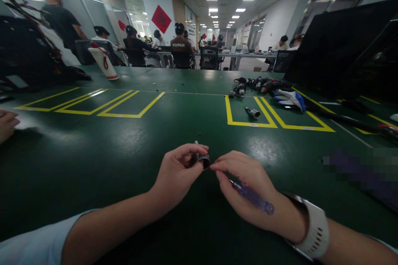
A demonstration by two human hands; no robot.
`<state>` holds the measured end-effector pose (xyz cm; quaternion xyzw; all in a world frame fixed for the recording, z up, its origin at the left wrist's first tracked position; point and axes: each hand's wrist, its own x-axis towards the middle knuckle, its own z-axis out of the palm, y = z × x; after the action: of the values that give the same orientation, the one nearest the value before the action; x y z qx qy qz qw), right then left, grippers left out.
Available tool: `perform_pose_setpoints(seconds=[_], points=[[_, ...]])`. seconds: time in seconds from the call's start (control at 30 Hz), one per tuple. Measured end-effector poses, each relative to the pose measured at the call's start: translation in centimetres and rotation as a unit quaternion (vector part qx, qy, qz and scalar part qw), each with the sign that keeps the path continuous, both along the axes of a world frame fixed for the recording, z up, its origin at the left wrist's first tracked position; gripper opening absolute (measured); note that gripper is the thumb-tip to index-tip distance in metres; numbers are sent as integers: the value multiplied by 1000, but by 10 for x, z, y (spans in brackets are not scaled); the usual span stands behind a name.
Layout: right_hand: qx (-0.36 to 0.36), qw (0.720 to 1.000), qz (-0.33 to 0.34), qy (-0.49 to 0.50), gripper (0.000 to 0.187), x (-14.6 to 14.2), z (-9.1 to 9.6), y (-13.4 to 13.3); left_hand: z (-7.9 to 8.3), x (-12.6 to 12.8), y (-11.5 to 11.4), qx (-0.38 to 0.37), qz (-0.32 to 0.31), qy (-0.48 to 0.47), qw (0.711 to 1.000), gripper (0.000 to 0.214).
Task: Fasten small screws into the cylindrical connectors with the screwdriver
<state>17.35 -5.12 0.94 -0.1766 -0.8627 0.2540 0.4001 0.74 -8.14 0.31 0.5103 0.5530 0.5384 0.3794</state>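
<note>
My left hand (177,172) is closed around a small dark metal cylindrical part (202,160), held just above the green table (124,145). My right hand (248,184) pinches at the part's right edge and also holds a purple translucent-handled screwdriver (253,196) that lies across its back fingers. A white watch sits on my right wrist. Both hands meet at the table's near middle.
Yellow taped boxes mark the table. One box holds a small metal part (252,112); behind it lie several dark parts (248,85) and a blue-white glove (290,98). A white bottle (104,63) stands far left. Another person's hand (6,124) rests at the left edge. People sit at desks behind.
</note>
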Motion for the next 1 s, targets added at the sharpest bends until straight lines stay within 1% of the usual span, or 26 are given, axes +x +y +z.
perform_pose_setpoints(seconds=[0.2,0.27,0.3,0.33,0.4,0.47,0.5,0.53,0.57,0.67,0.77,0.87,1.0], points=[[13,1000,-2,-9,26,0,-1,-1,-3,-1,0,0,-7,-7,1000,16],[6,1000,1,-4,25,-1,-2,0,-2,-1,0,-8,-10,-7,1000,16],[-10,1000,-2,3,23,-2,-2,1,-1,-1,1,-14,-9,-8,1000,16],[-40,999,-11,12,21,-2,-2,4,0,-1,2,-20,-5,-11,1000,15],[-144,988,-35,34,18,-2,-3,10,4,-4,5,-30,16,-20,999,18],[-269,961,-50,49,17,-3,-6,20,8,-7,8,-39,41,-33,998,23],[-316,946,-49,52,16,-3,-8,25,9,-9,10,-43,50,-42,997,25],[-348,935,-46,46,17,-4,-11,29,10,-12,12,-44,58,-54,996,26],[-365,929,-44,35,16,-6,-14,34,10,-13,14,-42,64,-68,995,26],[-367,930,-38,9,17,-12,-23,43,7,-17,18,-31,82,-89,992,25],[-355,935,-30,-3,18,-21,-28,49,2,-18,23,-35,91,-74,992,26],[-339,940,-19,-13,19,-28,-30,55,-2,-18,25,-48,88,-67,993,26],[-312,949,-10,-42,18,-32,-29,59,-2,-19,26,-52,71,-64,994,26]])
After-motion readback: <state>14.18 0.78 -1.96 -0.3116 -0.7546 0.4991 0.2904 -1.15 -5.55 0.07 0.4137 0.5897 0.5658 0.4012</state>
